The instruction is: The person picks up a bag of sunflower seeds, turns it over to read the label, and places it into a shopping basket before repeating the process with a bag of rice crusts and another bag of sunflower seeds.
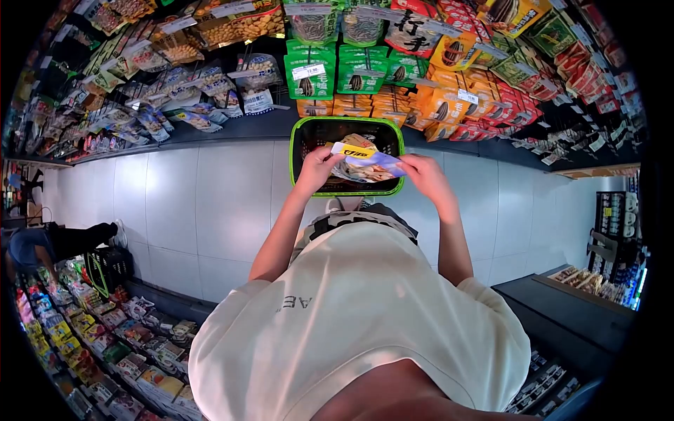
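A snack bag (366, 163) with a yellow label and a purple-blue edge is stretched between my two hands. My left hand (319, 168) pinches its left end, and my right hand (425, 175) grips the right corner. Beneath the bag is a black shopping basket with a bright green rim (298, 151), on the floor in front of my feet. The bag and my hands cover part of the basket's inside, so I cannot make out what lies in it.
Ahead hang rows of packaged snacks, among them green seed bags (309, 74) and orange bags (446, 102). Another person (35, 245) bends over the shelves at left, near a dark basket (109, 266). A dark counter (562, 309) stands behind me at right.
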`<state>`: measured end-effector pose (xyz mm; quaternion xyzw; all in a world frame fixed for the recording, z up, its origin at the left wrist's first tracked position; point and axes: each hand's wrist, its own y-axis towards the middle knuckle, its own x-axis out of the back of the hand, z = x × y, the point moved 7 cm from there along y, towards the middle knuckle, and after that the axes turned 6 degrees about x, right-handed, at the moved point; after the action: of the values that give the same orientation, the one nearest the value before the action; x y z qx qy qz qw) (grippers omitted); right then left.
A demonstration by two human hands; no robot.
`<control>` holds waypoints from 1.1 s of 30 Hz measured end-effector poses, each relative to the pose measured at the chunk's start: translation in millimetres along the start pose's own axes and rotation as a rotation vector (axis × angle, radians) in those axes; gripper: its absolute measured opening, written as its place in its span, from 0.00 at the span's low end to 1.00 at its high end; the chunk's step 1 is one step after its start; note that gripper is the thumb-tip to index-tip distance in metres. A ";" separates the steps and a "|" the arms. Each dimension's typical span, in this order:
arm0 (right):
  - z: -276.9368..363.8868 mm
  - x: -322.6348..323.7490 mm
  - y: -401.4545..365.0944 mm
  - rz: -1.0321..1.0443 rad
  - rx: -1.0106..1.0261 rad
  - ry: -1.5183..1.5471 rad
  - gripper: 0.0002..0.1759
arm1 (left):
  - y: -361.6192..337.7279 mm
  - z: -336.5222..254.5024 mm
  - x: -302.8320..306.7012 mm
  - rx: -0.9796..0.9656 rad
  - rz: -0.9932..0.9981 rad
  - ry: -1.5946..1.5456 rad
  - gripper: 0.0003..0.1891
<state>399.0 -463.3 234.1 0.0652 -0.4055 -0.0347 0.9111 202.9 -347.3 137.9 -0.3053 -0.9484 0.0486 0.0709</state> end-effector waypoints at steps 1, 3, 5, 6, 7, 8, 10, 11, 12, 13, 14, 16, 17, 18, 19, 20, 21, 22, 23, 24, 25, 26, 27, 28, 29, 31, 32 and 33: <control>-0.2 -1.1 2.0 0.014 -0.022 0.016 0.08 | -0.9 -2.8 3.2 -0.026 -0.030 0.036 0.08; 0.8 -3.5 3.4 0.033 -0.046 0.038 0.07 | -3.7 -5.5 7.6 -0.044 -0.049 0.008 0.07; 2.9 -2.2 6.9 0.015 -0.021 0.042 0.09 | -7.9 -19.8 10.5 0.026 -0.016 -0.031 0.08; -2.6 -4.6 7.5 0.023 -0.027 0.045 0.09 | -8.9 -24.2 12.8 0.041 -0.025 -0.019 0.08; -14.3 -6.0 7.9 -0.018 -0.067 0.137 0.10 | -6.7 -21.4 15.3 0.028 -0.066 -0.010 0.08; -22.2 -4.8 6.2 -0.054 -0.117 0.228 0.12 | -4.0 -22.8 17.5 0.046 -0.066 -0.016 0.08; -31.6 6.2 8.1 -0.089 -0.173 0.434 0.16 | -1.8 -32.7 18.6 0.105 -0.062 -0.156 0.08; -40.8 6.2 9.5 -0.107 -0.185 0.622 0.21 | -1.3 -48.6 19.0 0.068 -0.059 -0.214 0.09; -46.9 10.1 7.5 -0.126 -0.204 0.687 0.23 | 4.4 -47.7 24.3 0.024 -0.106 -0.153 0.09; -47.5 15.5 10.5 -0.147 -0.215 0.752 0.24 | 9.5 -47.9 26.8 0.005 -0.107 -0.167 0.10; -49.0 13.2 12.1 -0.145 -0.224 0.755 0.24 | 14.0 -45.1 27.6 0.026 -0.103 -0.231 0.10; -49.4 4.0 15.9 -0.139 -0.247 0.876 0.20 | 15.2 -40.1 25.6 0.058 -0.102 -0.291 0.10; -53.9 -0.1 17.7 -0.137 -0.248 0.881 0.20 | 15.6 -37.5 23.0 0.082 -0.067 -0.261 0.11; -61.7 -10.1 18.4 -0.045 -0.253 0.767 0.19 | 16.7 -34.8 18.7 0.107 -0.036 -0.232 0.11; -70.9 -21.9 19.0 0.048 -0.251 0.651 0.18 | 18.2 -31.6 15.0 0.128 -0.008 -0.203 0.12; -80.4 -28.4 18.3 0.008 -0.328 0.567 0.18 | 17.9 -24.6 16.1 0.151 -0.056 -0.136 0.12; -84.6 -30.2 18.3 0.018 -0.320 0.573 0.18 | 16.9 -18.7 15.1 0.152 -0.070 -0.133 0.12; -75.7 -27.5 19.6 0.031 -0.294 0.604 0.18 | 13.3 -15.5 13.2 0.178 -0.099 -0.140 0.11; -70.3 -26.9 20.4 0.043 -0.270 0.636 0.18 | 8.7 -12.0 12.6 0.204 -0.128 -0.148 0.11; -74.7 -29.1 20.3 0.102 -0.280 0.598 0.18 | 5.0 -8.7 12.6 0.243 -0.141 -0.121 0.10; -78.9 -30.4 21.3 0.113 -0.276 0.604 0.18 | 4.1 -1.9 13.3 0.248 -0.153 -0.120 0.10; -83.7 -32.7 20.8 0.126 -0.280 0.588 0.17 | 1.5 10.7 12.9 0.306 -0.155 -0.101 0.10; -87.6 -34.7 21.3 0.138 -0.284 0.573 0.17 | -1.2 22.2 13.1 0.365 -0.157 -0.082 0.10; -88.2 -36.1 23.7 0.155 -0.266 0.585 0.16 | -2.9 9.4 10.5 0.290 -0.204 -0.098 0.09; -89.3 -38.6 24.8 0.164 -0.262 0.592 0.16 | -5.8 10.0 11.5 0.295 -0.215 -0.094 0.09; -94.8 -45.6 28.6 0.190 -0.274 0.637 0.16 | -7.3 10.6 12.1 0.290 -0.200 0.019 0.09; -104.7 -53.9 29.2 0.246 -0.312 0.566 0.17 | -8.6 14.0 14.4 0.260 -0.210 0.028 0.09; -108.0 -59.2 32.4 0.259 -0.307 0.572 0.17 | -11.4 19.9 16.8 0.267 -0.223 0.029 0.09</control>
<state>440.0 -414.5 123.8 -0.1176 -0.1287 0.0403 0.9839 179.6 -347.6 121.6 -0.1868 -0.9603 0.1616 0.1297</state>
